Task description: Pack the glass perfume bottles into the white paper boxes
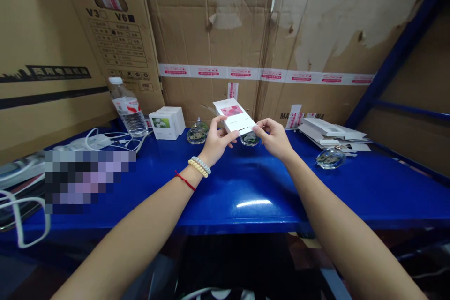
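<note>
A small white carton point(235, 115) with a pink flower picture is held tilted above the blue table, between both hands. My left hand point(217, 139) grips its left side, thumb along the near edge. At the near right corner, my right hand point(273, 138) pinches the carton's end flap. Behind the hands, glass bottles stand on the table: one bottle point(197, 134) just left of my left hand, and another bottle point(249, 138) partly hidden under the carton.
White cartons point(165, 123), one with a green picture, stand at the left beside a water bottle point(129, 108) and white cables point(105, 138). Flat white cartons point(330, 132) lie stacked at the right, with a glass bottle point(330, 158) in front. Cardboard point(211, 23) walls the back.
</note>
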{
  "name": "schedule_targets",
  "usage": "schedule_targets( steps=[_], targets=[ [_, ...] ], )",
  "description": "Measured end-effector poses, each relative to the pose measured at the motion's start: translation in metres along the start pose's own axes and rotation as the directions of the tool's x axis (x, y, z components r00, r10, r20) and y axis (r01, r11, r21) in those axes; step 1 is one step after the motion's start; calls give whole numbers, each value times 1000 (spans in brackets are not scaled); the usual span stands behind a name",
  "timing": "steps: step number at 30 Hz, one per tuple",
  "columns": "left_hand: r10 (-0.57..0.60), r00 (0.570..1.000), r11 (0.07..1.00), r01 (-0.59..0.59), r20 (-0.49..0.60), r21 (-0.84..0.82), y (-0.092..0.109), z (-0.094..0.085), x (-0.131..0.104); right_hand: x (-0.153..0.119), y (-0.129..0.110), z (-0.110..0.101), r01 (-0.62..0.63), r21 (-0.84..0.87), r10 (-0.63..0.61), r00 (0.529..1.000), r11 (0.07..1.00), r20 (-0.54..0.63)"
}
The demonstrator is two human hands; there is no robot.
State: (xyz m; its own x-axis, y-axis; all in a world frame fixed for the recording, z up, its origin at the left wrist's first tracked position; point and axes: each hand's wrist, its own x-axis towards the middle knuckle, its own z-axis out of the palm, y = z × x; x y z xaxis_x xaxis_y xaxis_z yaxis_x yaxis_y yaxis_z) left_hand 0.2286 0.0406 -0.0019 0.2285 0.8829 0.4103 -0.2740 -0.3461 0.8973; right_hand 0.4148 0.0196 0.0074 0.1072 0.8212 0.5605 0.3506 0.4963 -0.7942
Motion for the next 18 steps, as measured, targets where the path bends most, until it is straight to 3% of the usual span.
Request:
schedule_targets(
  steps=[8,18],
  targets=[
    [17,1000,1000,-17,-11,-15,-2,-2,1,1,0,0,4,148,-19,995,989,100],
    [63,998,995,-62,5,-78,-4,1,0,-2,-11,-2,-220,389,142,965,895,220]
  ],
)
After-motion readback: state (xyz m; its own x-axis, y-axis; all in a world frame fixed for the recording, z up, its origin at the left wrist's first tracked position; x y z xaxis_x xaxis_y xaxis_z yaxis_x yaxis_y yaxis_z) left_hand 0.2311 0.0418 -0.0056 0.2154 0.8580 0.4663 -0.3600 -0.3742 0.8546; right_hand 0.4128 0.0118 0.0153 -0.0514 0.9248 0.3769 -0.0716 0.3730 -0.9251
